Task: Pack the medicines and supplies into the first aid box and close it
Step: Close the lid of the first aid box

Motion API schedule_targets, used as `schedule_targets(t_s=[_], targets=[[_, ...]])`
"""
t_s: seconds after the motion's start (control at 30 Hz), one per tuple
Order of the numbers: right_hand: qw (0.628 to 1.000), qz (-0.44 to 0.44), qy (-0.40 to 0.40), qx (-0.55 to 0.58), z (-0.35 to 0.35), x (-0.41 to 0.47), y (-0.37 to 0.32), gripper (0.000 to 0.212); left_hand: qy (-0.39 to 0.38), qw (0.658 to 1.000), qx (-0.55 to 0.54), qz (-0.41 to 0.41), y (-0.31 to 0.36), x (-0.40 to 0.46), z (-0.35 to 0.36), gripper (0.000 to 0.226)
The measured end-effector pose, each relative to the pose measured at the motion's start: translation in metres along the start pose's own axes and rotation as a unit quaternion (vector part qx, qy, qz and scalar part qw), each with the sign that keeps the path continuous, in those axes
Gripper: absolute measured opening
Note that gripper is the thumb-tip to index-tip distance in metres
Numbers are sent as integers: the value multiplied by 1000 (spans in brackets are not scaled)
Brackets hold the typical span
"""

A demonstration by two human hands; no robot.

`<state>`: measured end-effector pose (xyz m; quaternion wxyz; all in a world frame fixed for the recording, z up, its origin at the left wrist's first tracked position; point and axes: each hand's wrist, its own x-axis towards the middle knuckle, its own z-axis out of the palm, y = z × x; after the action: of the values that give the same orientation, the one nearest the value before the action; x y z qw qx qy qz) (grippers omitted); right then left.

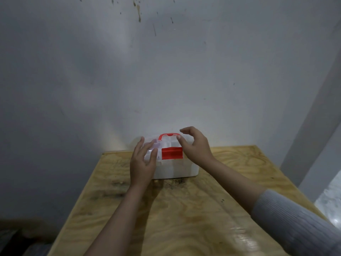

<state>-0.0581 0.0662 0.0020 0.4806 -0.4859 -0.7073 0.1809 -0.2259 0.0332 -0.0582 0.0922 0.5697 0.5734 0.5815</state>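
A white plastic first aid box (177,168) with a translucent lid, a red handle and a red front latch (172,153) stands on the wooden table (184,209) near the wall. Its lid is down. My left hand (143,161) lies against the box's left front corner, fingers spread on the lid. My right hand (195,145) hovers over the lid's right side, fingers curled and apart, with the thumb near the handle. Neither hand holds anything. No loose medicines or supplies show on the table.
The plywood table runs from the grey wall (166,71) toward me, with dark stains in front of the box. Its left edge drops to a dark floor. A pale wall corner and light floor lie on the right.
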Motion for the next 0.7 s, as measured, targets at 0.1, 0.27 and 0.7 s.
schedule_targets(t_s=[0.1, 0.27, 0.7], targets=[[998, 39, -42, -1, 4, 3, 0, 34, -3, 1000, -9, 0, -1, 0, 0, 27], [986, 1, -167, -6, -11, -2, 6, 55, -5, 1000, -24, 1, -4, 0, 0, 27], [948, -168, -112, -247, 8, -19, 39, 66, 7, 1000, -18, 1, -5, -1, 4, 28]])
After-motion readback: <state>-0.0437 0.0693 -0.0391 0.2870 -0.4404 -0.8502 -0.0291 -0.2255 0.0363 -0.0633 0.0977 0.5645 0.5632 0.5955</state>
